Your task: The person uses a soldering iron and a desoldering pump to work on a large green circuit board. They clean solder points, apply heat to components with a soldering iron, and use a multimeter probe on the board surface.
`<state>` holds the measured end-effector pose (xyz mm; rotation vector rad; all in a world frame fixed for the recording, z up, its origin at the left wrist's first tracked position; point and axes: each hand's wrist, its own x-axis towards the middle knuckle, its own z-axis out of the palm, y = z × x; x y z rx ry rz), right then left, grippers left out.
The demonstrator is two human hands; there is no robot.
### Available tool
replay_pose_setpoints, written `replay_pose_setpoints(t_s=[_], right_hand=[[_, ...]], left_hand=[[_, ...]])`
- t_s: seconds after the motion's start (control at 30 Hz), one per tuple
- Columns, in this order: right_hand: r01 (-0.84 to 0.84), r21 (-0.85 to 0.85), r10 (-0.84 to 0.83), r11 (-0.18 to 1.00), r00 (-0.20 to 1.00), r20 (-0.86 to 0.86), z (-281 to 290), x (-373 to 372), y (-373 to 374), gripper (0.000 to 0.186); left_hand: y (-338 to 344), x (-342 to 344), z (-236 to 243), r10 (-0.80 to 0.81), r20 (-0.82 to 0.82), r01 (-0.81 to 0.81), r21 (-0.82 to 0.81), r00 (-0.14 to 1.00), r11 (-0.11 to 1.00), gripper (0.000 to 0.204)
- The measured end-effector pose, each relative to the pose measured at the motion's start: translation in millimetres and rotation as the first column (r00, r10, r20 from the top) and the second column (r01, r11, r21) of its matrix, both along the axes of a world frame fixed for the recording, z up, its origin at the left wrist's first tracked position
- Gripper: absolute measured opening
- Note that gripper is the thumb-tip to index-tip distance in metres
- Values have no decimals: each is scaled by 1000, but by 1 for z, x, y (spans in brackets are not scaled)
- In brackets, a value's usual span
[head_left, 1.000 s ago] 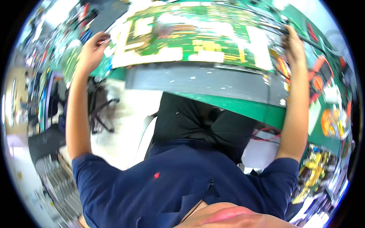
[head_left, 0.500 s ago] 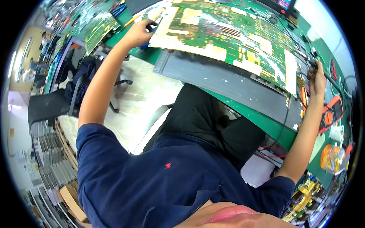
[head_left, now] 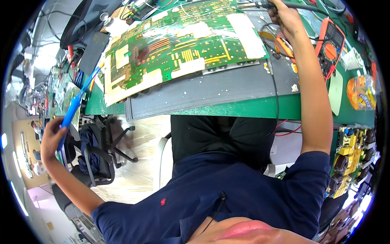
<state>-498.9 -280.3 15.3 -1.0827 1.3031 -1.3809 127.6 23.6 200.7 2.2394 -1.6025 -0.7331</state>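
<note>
My left hand (head_left: 53,136), off the bench's left edge, is closed round a long blue tool (head_left: 74,107). It has a thick handle and a thin shaft slanting up to the circuit board's left edge; its exact kind is unclear. At the far right, my right hand (head_left: 286,22) grips the dark handle of a soldering iron (head_left: 262,4). A black cable runs off it to the right, and its metal end points left over the board's far right corner. The large green circuit board (head_left: 178,55), with pale bare patches, lies tilted on a grey mat (head_left: 195,95).
An orange-and-black multimeter (head_left: 330,51), a white cup (head_left: 352,59) and an orange packet (head_left: 361,92) lie along the right of the green bench (head_left: 239,107). Below at right are several yellow components (head_left: 347,162). A black chair (head_left: 99,156) stands at lower left.
My left hand has come away from the board's left side, outward and nearer me, bringing the blue tool into clear sight. The view has turned; my right hand still holds the iron.
</note>
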Motion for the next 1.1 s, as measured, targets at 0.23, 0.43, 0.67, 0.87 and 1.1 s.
replay_pose_setpoints(t_s=[0.23,0.43,0.67,0.87,1.1], right_hand=[[24,17,-23,1000,998,-60,4,1,6,30],[-14,-33,13,999,999,-47,1,0,4,30],[8,6,-8,1000,998,-57,4,1,7,31],[11,4,-10,1000,993,-115,1,-2,5,34],[-14,16,15,1000,997,-71,0,-4,-3,34]], left_hand=[[22,22,-16,87,-270,-82,31,959,996,68],[44,65,-32,-136,-494,-16,-290,859,957,76],[-36,-79,-32,-419,-605,-31,-592,677,805,66],[-117,-220,-51,-652,-592,123,-689,473,714,80],[-193,-330,-63,-704,-531,58,-778,472,626,33]])
